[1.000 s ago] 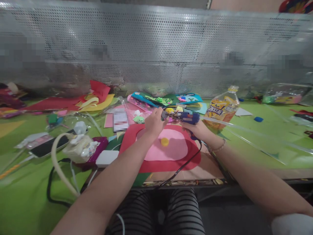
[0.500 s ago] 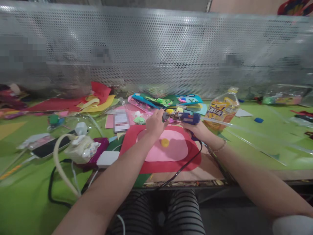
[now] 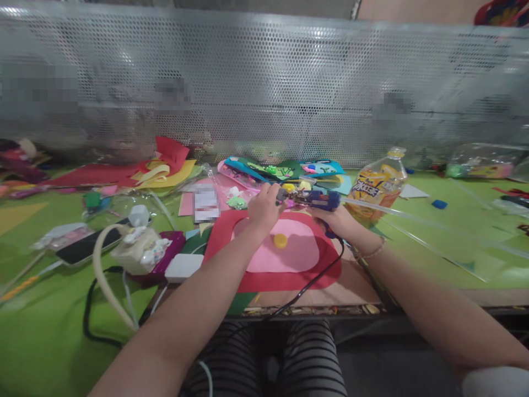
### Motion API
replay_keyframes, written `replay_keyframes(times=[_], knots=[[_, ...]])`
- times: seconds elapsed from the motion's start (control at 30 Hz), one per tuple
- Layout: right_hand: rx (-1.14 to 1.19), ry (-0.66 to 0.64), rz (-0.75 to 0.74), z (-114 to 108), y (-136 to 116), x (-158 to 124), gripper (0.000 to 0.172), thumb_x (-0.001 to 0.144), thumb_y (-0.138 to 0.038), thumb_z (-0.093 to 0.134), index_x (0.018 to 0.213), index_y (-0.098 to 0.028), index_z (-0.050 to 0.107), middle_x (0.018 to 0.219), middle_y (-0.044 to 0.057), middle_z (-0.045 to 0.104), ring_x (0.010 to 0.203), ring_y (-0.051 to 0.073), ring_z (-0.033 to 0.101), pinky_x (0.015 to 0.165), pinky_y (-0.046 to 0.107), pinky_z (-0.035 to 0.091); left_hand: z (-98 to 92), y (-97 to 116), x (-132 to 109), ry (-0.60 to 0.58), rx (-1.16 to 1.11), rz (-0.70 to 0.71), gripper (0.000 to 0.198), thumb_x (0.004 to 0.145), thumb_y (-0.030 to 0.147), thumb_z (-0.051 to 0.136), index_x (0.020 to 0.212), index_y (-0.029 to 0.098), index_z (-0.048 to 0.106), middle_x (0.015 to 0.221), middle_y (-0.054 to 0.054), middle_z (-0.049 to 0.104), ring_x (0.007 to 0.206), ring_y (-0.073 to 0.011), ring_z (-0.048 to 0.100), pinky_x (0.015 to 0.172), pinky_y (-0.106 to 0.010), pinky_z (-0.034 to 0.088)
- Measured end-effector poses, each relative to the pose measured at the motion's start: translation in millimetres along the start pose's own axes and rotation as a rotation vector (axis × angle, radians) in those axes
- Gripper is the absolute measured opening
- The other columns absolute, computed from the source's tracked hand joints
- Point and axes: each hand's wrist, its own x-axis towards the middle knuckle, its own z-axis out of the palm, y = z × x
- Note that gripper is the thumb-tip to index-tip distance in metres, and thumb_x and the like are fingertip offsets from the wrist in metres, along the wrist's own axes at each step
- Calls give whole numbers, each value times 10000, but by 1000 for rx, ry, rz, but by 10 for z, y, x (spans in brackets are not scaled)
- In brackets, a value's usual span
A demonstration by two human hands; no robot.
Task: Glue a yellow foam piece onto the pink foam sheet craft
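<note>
Right hand (image 3: 335, 218) gripping blue glue gun (image 3: 324, 199); left hand (image 3: 263, 209) curled at its nozzle end, cannot tell if holding anything. Red sheet (image 3: 268, 282) near front edge of counter (image 3: 417, 229).

The view seems turned slightly left, setting the glue gun (image 3: 325, 200) rightward.

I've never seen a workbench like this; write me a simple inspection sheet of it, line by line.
Surface: green table, crowded.
Work items: blue glue gun with a long clear stick behind it; red sheet, pink sheet on it, yellow disc on the pink.
Clutter: bottle, phone, red scraps.
Hands: right hand grips the gun; left hand is at its front end, its hold unclear.
Cables: black cord crosses the red sheet; cream cable curves by the plug block.
Surroundings: perforated metal screen behind.
</note>
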Motion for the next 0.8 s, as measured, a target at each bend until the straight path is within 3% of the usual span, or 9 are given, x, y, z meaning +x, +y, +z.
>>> replay_keyframes(times=[0.8], knots=[[14, -27, -34, -14, -9, -11, 297, 713, -448, 569, 631, -167, 519, 392, -53, 426, 368, 79, 380, 399, 233, 280, 4, -5, -6, -22, 42, 28, 265, 809, 367, 487, 1028, 219, 500, 1016, -53, 549, 852, -177, 546, 659, -264, 368]])
